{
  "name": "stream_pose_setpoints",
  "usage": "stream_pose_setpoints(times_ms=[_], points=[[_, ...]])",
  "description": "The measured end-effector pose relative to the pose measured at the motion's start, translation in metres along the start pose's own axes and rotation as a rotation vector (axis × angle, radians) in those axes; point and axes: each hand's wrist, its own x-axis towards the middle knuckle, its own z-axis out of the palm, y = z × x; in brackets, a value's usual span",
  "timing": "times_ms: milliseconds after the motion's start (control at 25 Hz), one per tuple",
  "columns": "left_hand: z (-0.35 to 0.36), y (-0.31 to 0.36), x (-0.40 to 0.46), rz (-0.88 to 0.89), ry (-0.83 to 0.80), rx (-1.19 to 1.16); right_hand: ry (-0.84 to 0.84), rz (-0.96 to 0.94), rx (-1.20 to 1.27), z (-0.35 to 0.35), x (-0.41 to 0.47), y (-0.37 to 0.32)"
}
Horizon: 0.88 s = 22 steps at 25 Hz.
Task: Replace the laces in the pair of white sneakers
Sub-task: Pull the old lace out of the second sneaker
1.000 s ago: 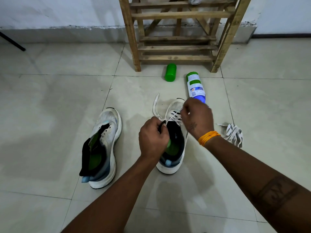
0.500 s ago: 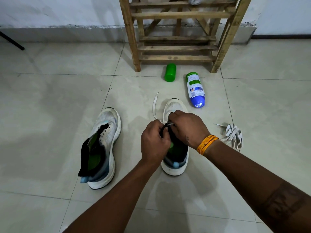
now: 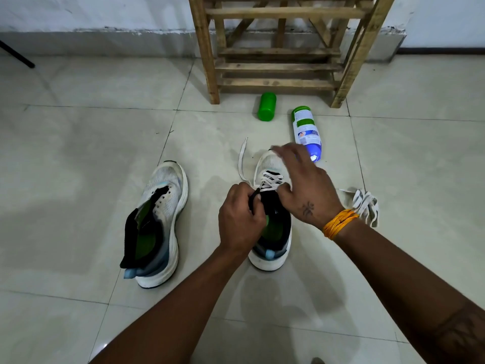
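Two white sneakers stand on the tiled floor. The left sneaker (image 3: 168,185) has no lace, and its black tongue flops out. The right sneaker (image 3: 269,164) carries a white lace (image 3: 271,179) through its front eyelets; one loose end (image 3: 242,158) trails to the left. My left hand (image 3: 240,222) pinches the black tongue at the shoe's opening. My right hand (image 3: 304,187) hovers over the toe with fingers spread and blurred, thumb by the lacing. A bundle of white laces (image 3: 366,206) lies to the right, past my right wrist.
A wooden rack (image 3: 278,67) stands against the back wall. In front of it a green bottle (image 3: 266,106) and a white-and-blue spray can (image 3: 305,130) lie on the floor, the can just beyond the right sneaker's toe. A black leg (image 3: 15,55) shows far left.
My right hand dropped to the tongue beside my left hand, then lifted forward over the toe and spread its fingers. My left hand stayed pinched at the shoe's opening.
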Motion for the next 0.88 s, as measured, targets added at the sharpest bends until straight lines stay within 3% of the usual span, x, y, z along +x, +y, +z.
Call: stream_pose_setpoints(times_ms=[80, 160, 280, 320, 440, 520, 720, 880], points=[[0.000, -0.002, -0.001, 0.007, 0.003, 0.001, -0.119, -0.111, -0.061, 0.010, 0.000, -0.008], [0.001, -0.003, -0.003, 0.009, 0.006, -0.001, -0.189, -0.098, -0.173, 0.017, 0.002, -0.008], [0.001, -0.004, -0.006, -0.005, 0.017, 0.000, -0.177, -0.085, -0.120, 0.026, 0.002, -0.005], [0.001, -0.003, -0.006, -0.011, 0.025, -0.004, -0.104, -0.022, -0.059, 0.029, 0.001, -0.004], [0.004, 0.005, -0.007, 0.002, 0.024, -0.009, 0.181, 0.427, 0.271, 0.034, -0.006, -0.008], [0.009, 0.010, -0.009, 0.007, 0.004, -0.021, 0.211, 0.566, 0.343, 0.036, -0.009, -0.009], [0.010, 0.010, -0.007, -0.016, -0.040, 0.004, 0.049, 0.212, 0.075, 0.025, -0.011, -0.008], [0.007, 0.009, 0.005, -0.133, -0.105, 0.064, -0.068, 0.295, 0.249, 0.025, -0.008, -0.009]])
